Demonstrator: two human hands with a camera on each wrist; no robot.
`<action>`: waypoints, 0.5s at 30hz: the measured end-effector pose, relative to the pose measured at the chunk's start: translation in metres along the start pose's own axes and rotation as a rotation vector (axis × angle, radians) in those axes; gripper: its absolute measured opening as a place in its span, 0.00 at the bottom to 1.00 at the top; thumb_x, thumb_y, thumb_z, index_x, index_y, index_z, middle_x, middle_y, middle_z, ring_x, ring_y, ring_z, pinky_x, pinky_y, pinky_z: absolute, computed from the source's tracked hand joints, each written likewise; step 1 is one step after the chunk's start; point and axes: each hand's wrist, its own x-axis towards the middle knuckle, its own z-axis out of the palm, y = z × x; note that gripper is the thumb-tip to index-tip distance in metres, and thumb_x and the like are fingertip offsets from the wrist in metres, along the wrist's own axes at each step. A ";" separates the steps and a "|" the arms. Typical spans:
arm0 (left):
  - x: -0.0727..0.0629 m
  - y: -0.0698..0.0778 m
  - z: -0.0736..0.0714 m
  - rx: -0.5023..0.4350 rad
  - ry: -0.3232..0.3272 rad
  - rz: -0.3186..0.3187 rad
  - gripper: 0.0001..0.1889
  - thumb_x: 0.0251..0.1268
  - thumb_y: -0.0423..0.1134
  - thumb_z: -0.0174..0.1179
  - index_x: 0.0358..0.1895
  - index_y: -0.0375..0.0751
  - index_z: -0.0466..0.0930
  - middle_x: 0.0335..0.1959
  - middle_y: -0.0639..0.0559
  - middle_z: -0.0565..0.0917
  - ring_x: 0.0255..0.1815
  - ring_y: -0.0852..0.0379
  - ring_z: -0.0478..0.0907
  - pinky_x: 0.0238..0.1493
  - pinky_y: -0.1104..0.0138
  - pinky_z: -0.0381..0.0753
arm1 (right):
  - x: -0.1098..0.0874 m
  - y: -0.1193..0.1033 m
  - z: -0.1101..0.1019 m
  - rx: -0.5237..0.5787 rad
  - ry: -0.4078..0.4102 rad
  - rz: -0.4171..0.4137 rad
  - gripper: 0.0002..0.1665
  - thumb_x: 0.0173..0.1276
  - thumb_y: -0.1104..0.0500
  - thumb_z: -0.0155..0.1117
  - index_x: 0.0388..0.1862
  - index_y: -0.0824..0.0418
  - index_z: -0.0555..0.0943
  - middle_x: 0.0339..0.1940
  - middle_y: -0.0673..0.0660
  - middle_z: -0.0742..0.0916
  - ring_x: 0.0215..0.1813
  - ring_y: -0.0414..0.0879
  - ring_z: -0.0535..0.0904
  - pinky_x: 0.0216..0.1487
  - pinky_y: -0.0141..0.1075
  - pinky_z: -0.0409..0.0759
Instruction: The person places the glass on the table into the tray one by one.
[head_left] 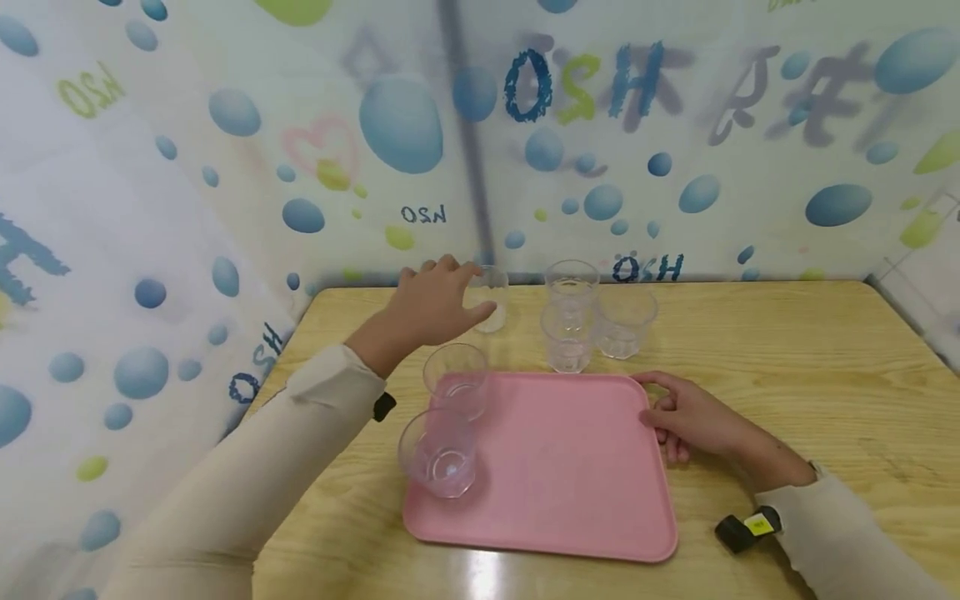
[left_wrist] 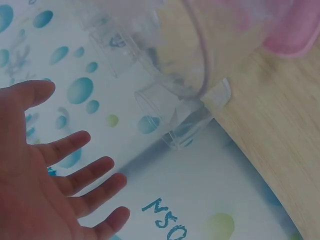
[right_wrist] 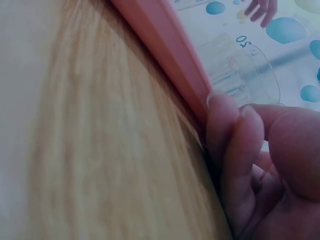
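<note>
My left hand (head_left: pixel 438 304) reaches over the far left of the table, beside a clear cup (head_left: pixel 491 312) that it partly covers in the head view. The left wrist view shows this hand (left_wrist: pixel 65 180) with fingers spread and nothing in the palm. At the right rim of a pink tray (head_left: pixel 570 467), my right hand (head_left: pixel 697 417) grips the edge, thumb on top and other fingers curled beside it. On the tray's left side stand two clear cups, a nearer cup (head_left: pixel 442 467) and a farther cup (head_left: pixel 457 387).
Behind the tray three more clear cups cluster: a back cup (head_left: pixel 572 279), a front cup (head_left: pixel 567 337) and a right cup (head_left: pixel 626 325). The wooden table (head_left: pixel 810 358) ends against a patterned curtain (head_left: pixel 675 183) at the back.
</note>
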 end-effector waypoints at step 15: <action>0.066 0.001 0.011 -0.031 -0.294 -0.018 0.37 0.77 0.58 0.46 0.82 0.54 0.45 0.82 0.39 0.49 0.80 0.32 0.47 0.76 0.38 0.51 | -0.001 0.002 0.002 0.018 -0.004 -0.012 0.39 0.76 0.59 0.59 0.79 0.61 0.53 0.25 0.57 0.80 0.16 0.44 0.79 0.18 0.38 0.81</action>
